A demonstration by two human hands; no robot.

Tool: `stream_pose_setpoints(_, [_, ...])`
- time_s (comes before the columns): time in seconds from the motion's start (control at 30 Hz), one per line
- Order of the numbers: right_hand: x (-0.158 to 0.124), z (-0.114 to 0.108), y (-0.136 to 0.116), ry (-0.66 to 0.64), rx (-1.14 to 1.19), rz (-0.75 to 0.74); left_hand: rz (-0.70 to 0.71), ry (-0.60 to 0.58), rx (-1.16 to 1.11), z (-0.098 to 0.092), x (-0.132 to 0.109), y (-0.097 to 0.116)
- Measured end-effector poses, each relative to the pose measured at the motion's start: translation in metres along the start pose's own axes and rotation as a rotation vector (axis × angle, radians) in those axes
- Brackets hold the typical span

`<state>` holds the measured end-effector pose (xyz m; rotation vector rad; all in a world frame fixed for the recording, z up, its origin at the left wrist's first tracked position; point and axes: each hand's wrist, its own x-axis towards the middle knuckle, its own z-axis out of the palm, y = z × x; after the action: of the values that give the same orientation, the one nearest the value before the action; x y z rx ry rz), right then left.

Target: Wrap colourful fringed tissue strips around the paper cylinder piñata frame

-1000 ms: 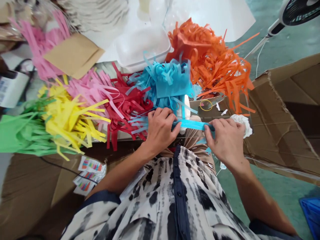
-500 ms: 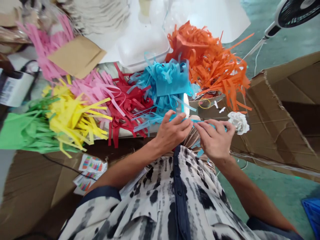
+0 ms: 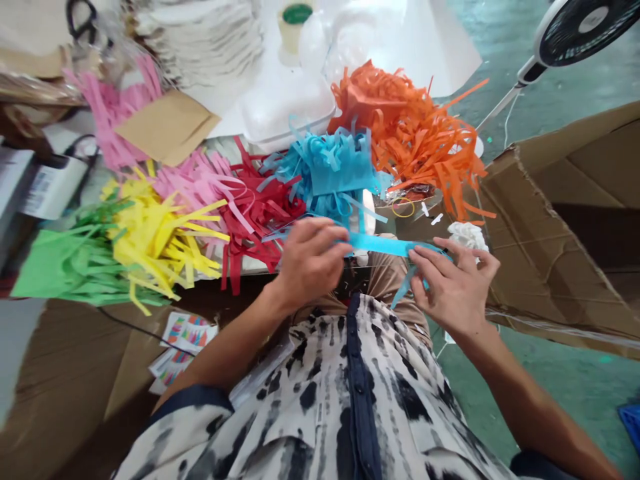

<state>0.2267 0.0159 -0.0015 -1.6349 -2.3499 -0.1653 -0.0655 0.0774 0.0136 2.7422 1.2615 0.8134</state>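
A blue tissue-paper strip (image 3: 380, 245) is stretched between my two hands, just above my lap. My left hand (image 3: 315, 257) is closed around its left part, near the table's front edge. On the other side, my right hand (image 3: 453, 277) pinches the strip with the thumb and fingers, and a loose blue end hangs below. Blue fringed tissue paper (image 3: 335, 163) lies in a pile just beyond my hands. Beside my right hand is a crumpled white paper ball (image 3: 469, 235).
Piles of orange (image 3: 415, 127), red (image 3: 257, 213), pink (image 3: 195, 177), yellow (image 3: 165, 227) and green fringe (image 3: 75, 263) cover the table. Behind them are a brown paper piece (image 3: 170, 127) and a white foam tray (image 3: 287, 107). An open cardboard box (image 3: 530, 233) and a fan (image 3: 585, 30) stand at right.
My hands have moved apart, the left to the left and the right to the right. More of the blue strip now shows, flat and taut between them.
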Motion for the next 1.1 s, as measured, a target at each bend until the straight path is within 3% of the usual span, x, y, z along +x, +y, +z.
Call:
stream_pose_setpoints(0.1, [0.008, -0.003, -0.003, 0.019, 0.008, -0.007, 0.141, -0.174, -0.123, 0.022, 0.018, 0.019])
stream_pose_setpoints(0.27, [0.020, -0.001, -0.012, 0.040, 0.023, 0.011, 0.132, -0.241, -0.098, 0.045, 0.030, 0.016])
stream_pose_setpoints(0.47, [0.035, 0.010, -0.014, -0.022, 0.090, 0.034, 0.112, -0.247, -0.098, 0.041, 0.027, 0.011])
stream_pose_setpoints(0.73, [0.044, 0.009, -0.010, -0.145, 0.074, 0.188, -0.213, -0.202, 0.006, 0.032, 0.020, 0.004])
stream_pose_setpoints(0.9, [0.055, 0.008, -0.007, -0.223, 0.002, 0.145, -0.285, -0.206, -0.043, 0.031, 0.024, 0.005])
stream_pose_setpoints(1.1, [0.063, 0.005, -0.003, -0.292, -0.095, 0.067, -0.263, -0.195, 0.012, 0.035, 0.026, 0.006])
